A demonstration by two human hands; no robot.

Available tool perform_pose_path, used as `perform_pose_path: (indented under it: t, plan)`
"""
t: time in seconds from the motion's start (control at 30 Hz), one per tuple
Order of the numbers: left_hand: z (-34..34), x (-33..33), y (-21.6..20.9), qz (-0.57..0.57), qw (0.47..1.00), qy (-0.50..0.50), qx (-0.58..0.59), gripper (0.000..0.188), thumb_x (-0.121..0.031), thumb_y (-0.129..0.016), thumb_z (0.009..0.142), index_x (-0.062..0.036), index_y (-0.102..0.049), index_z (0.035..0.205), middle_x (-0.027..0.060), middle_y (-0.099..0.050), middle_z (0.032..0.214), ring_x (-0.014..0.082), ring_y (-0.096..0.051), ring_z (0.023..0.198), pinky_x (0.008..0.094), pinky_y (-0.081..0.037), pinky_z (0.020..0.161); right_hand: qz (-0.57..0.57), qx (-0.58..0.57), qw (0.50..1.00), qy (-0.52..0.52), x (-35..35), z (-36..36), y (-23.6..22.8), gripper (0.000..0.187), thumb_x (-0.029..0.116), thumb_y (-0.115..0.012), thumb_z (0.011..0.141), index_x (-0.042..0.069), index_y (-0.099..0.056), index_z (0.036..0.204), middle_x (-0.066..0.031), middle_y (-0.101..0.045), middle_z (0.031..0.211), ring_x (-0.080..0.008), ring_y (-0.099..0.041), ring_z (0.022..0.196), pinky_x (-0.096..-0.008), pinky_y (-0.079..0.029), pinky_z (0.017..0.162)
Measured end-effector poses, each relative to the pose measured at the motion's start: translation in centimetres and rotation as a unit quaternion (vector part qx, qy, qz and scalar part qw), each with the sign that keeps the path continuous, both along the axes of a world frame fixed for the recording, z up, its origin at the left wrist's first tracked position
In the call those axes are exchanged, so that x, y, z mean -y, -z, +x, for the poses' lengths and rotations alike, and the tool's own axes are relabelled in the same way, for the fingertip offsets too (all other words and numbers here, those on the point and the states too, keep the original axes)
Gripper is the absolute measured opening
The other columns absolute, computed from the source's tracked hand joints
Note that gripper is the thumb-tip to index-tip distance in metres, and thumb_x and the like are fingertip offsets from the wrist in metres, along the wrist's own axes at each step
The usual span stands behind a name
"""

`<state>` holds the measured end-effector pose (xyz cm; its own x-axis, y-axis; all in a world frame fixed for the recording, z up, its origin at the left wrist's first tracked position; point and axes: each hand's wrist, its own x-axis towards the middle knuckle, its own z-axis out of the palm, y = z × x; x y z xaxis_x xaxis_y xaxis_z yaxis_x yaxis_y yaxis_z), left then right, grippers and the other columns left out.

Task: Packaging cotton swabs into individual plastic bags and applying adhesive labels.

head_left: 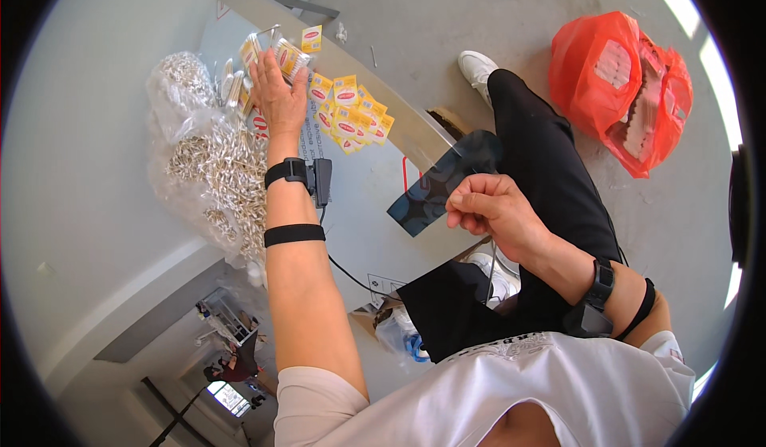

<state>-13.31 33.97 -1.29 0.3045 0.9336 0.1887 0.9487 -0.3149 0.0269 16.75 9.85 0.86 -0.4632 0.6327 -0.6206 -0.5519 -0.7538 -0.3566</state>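
Note:
My left hand lies palm down at the far left of the box top, fingers stretched over small clear packs of cotton swabs with yellow labels. To its right is a loose pile of yellow-and-white label cards; one single card lies further off. A large clear bag of loose cotton swabs sits along my left forearm. My right hand is curled closed above the near right corner of the box, close to a dark see-through sheet. What its fingers hold, if anything, is hidden.
The printed cardboard box forms the work surface. On the floor at right stands a red plastic bag filled with packs. My leg is beside the box. A black cable runs from my left wrist strap. The wall is at left.

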Motion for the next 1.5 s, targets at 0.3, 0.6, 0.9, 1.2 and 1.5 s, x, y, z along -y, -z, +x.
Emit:
perform_pose_path:
  t: [0.3, 0.6, 0.9, 1.2, 1.5]
  plan:
    - [-1.7, 14.0, -1.7, -0.008, 0.987, -0.097, 0.128, 0.05, -0.012, -0.068, 0.082, 0.0005, -0.05, 0.127, 0.0222, -0.043, 0.14, 0.0403, -0.035, 0.134, 0.0472, -0.028, 0.112, 0.048, 0.037, 0.998, -0.019, 0.6, -0.8, 0.9, 0.016, 0.012, -0.061, 0.09, 0.007, -0.063, 0.076, -0.0019, -0.066, 0.069, -0.0038, -0.05, 0.057, -0.0202, -0.037, 0.051]
    - [2.4, 32.0, 0.1, -0.051, 0.947, -0.193, 0.251, 0.059, -0.007, -0.066, 0.082, -0.0016, -0.043, 0.136, 0.0236, -0.035, 0.146, 0.041, -0.031, 0.136, 0.0476, -0.027, 0.113, 0.327, 0.287, 0.899, -0.057, 2.7, -2.6, 1.4, 0.01, 0.008, -0.063, 0.084, 0.0, -0.062, 0.079, -0.0043, -0.063, 0.067, -0.0097, -0.054, 0.061, -0.027, -0.044, 0.056]
    - [3.3, 34.6, 1.8, -0.031, 0.97, -0.166, 0.177, 0.074, -0.021, -0.07, 0.078, -0.0082, -0.037, 0.144, 0.0219, -0.026, 0.152, 0.0407, -0.024, 0.14, 0.0509, -0.02, 0.113, 0.53, 0.506, 0.666, -0.14, 3.8, -5.6, 2.2, 0.007, 0.013, -0.062, 0.077, 0.007, -0.058, 0.077, -0.0128, -0.065, 0.073, -0.0347, -0.063, 0.071, -0.0437, -0.048, 0.061]
    - [2.6, 34.4, 2.7, -0.029, 0.956, -0.182, 0.228, 0.082, -0.025, -0.08, 0.066, -0.0149, -0.045, 0.139, 0.0155, -0.027, 0.152, 0.0357, -0.023, 0.141, 0.0529, -0.018, 0.113, 0.608, 0.562, 0.517, -0.216, 2.5, -6.8, 2.7, 0.01, 0.015, -0.063, 0.074, 0.007, -0.058, 0.077, -0.0137, -0.064, 0.073, -0.0352, -0.064, 0.075, -0.0464, -0.049, 0.064]
    - [4.5, 34.5, 2.3, 0.019, 0.958, -0.203, 0.199, 0.072, -0.025, -0.073, 0.075, -0.014, -0.043, 0.14, 0.0166, -0.029, 0.15, 0.0351, -0.024, 0.14, 0.0514, -0.017, 0.114, 0.562, 0.585, 0.516, -0.277, 2.1, -6.8, 1.5, 0.009, 0.016, -0.064, 0.073, 0.008, -0.062, 0.075, -0.0139, -0.067, 0.076, -0.0351, -0.065, 0.078, -0.0467, -0.051, 0.069]
